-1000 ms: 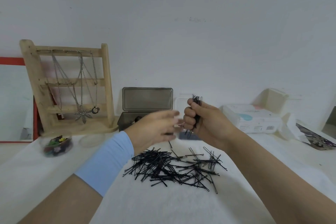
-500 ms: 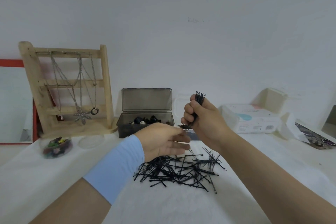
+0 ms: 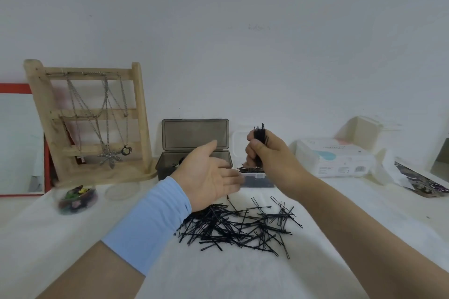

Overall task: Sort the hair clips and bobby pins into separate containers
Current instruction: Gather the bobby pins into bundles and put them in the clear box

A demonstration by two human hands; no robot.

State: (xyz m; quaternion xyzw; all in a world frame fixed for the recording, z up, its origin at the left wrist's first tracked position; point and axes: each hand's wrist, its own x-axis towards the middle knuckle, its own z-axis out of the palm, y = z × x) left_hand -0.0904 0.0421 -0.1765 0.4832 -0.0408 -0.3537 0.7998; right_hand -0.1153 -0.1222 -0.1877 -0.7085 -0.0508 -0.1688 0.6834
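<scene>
Bobby pins [image 3: 260, 130] in curled right hand [image 3: 271, 160]

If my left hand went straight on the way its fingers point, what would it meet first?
Probably the clear box of pins, just past the left hand and below the right hand gripping a pin bundle. Depth is unclear, so it might pass in front.

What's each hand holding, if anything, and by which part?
The right hand grips an upright bundle of thin black metal bobby pins around its middle; the left hand, open, holds nothing.
</scene>
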